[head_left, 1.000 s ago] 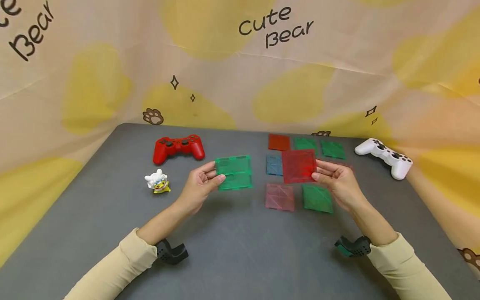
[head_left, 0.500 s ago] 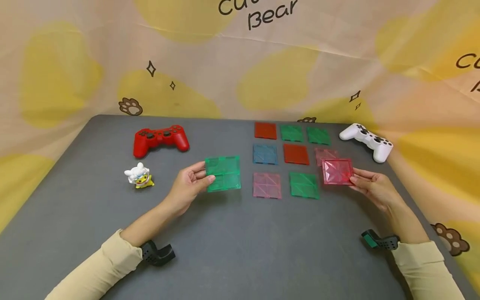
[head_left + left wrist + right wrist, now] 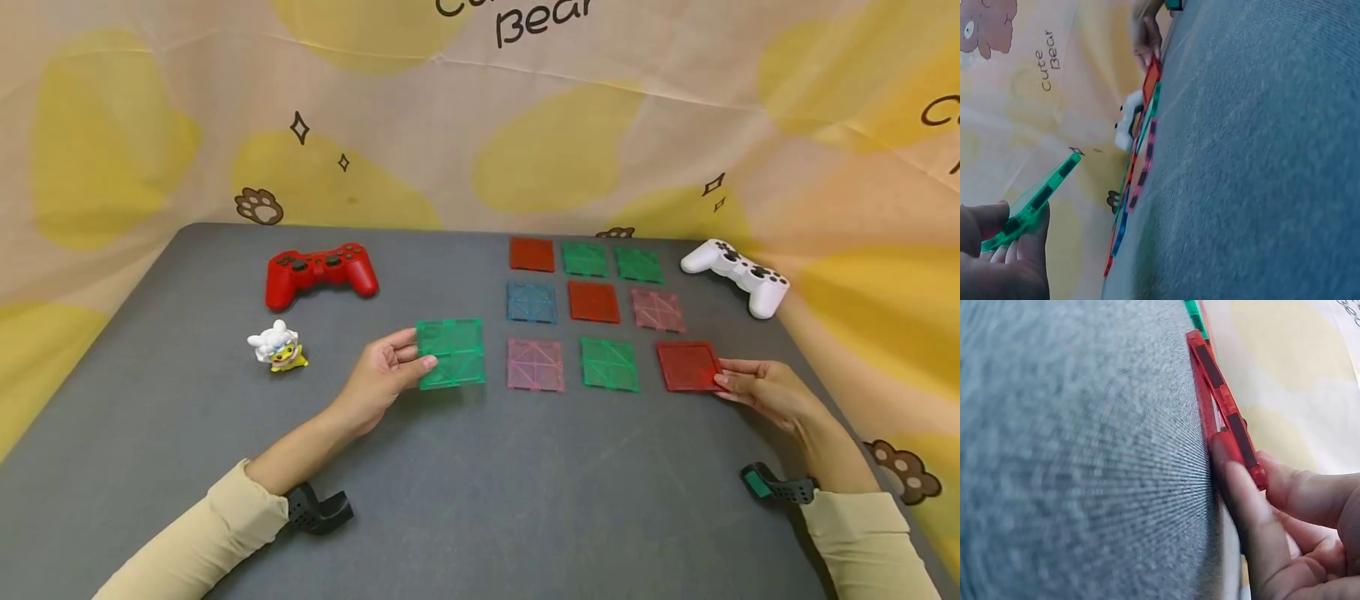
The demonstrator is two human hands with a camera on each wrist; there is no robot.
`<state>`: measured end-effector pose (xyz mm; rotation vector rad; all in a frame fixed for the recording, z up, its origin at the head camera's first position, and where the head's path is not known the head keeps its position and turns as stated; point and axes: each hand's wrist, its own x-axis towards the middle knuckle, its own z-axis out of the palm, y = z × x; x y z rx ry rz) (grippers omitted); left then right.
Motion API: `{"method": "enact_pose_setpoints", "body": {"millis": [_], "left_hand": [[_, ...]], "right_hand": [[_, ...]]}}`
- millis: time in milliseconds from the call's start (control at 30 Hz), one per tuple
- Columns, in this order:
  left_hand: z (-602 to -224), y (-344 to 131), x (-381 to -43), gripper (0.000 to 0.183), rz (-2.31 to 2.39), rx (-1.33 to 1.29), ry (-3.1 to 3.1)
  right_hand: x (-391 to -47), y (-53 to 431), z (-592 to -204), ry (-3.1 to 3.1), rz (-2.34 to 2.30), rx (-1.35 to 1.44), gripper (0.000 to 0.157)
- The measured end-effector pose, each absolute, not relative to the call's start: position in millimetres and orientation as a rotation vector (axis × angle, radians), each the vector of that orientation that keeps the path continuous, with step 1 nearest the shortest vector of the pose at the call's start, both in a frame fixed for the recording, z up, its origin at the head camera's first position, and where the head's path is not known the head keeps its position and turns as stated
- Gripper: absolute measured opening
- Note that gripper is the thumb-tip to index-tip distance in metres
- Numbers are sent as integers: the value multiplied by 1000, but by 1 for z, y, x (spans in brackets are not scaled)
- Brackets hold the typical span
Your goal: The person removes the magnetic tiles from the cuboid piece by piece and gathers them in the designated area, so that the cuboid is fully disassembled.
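Note:
My left hand pinches a green magnetic tile by its left edge, held up above the table; dark magnets show along its edge in the left wrist view. At the right, my right hand pinches a red magnetic tile between thumb and fingers. In the right wrist view this red tile tilts, its far end low by the table and its gripped end raised. Left of it lie a green tile and a pink tile, in line with it.
Behind, a blue tile, a red tile and a pink tile form a row. Farther back lie a red tile and two green ones. A red game controller, a toy figure and a white controller flank them.
My right hand has carried the red tile rightward and down, from over the middle row to the right end of the front row. My left hand stays nearly in place with the green tile.

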<state>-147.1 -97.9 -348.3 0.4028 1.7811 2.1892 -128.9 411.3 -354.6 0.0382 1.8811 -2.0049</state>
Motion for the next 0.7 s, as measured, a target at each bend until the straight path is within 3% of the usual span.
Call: {"method": "enact_pose_setpoints", "body": {"millis": [167, 467, 700], "left_hand": [[-348, -92, -143, 56, 2129, 342, 1806], [-347, -70, -126, 41, 2113, 380, 1585], [-353, -51, -111, 45, 1993, 393, 1454]], "right_hand": [[-131, 396, -341, 2343, -1446, 215, 61], [-135, 381, -324, 2615, -754, 279, 62], [-135, 374, -324, 2712, -721, 262, 52]]}}
